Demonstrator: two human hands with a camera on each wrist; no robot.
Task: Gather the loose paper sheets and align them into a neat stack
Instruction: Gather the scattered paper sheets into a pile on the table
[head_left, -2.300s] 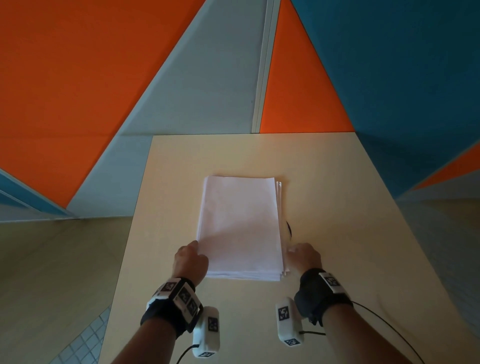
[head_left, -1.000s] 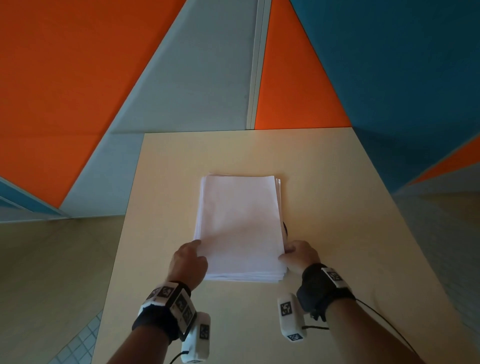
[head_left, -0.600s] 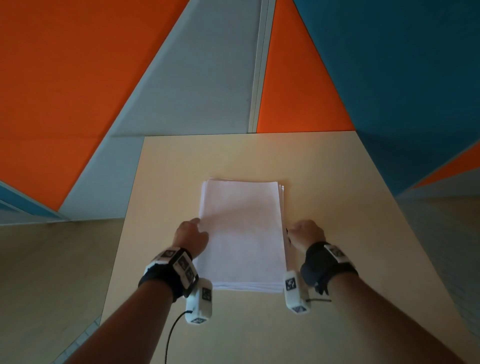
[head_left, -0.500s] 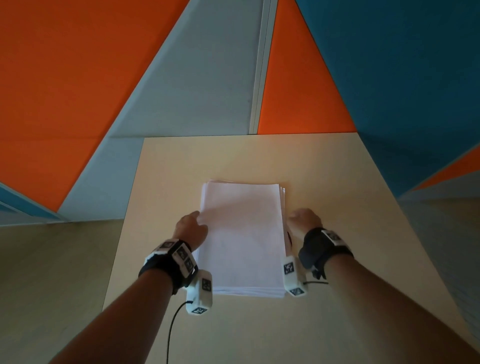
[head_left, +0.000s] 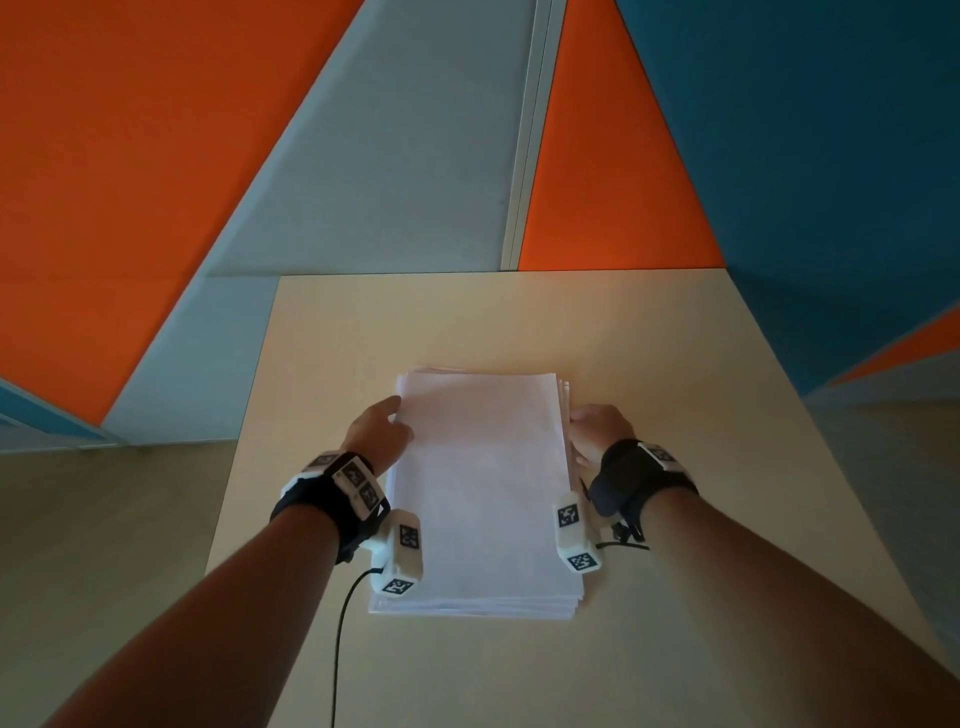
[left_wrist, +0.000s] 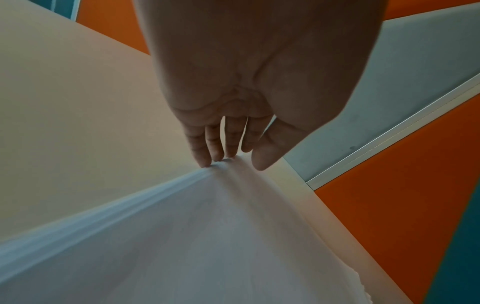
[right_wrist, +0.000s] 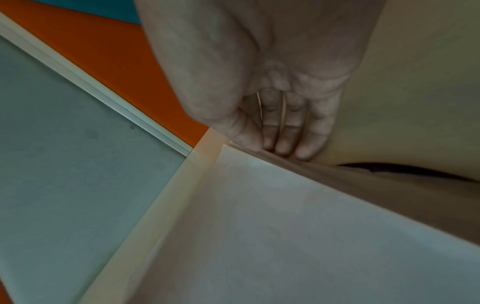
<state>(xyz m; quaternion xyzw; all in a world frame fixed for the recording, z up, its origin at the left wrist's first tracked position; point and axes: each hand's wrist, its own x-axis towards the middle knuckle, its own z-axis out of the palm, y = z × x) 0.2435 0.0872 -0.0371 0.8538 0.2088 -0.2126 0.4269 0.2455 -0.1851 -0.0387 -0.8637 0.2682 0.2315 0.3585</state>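
A stack of white paper sheets (head_left: 478, 493) lies lengthwise in the middle of the light wooden table (head_left: 675, 415). Its sheets are slightly staggered along the right side and the near edge. My left hand (head_left: 399, 422) is at the stack's left side near the far corner. In the left wrist view its straight fingers (left_wrist: 207, 152) touch the edge of the paper (left_wrist: 207, 236), with the thumb above the top sheet. My right hand (head_left: 577, 431) is at the right side. There its straight fingers (right_wrist: 285, 142) press against the edge of the paper (right_wrist: 285, 226).
The table's far edge meets a wall of orange, grey and blue panels (head_left: 415, 182). A dark slot (right_wrist: 402, 170) in the tabletop lies just right of the stack. A black cable (head_left: 340, 634) runs from the left wrist camera across the near tabletop.
Both hands have slid along the stack's long sides from the near corners towards the far end. The stack has stayed flat on the table.
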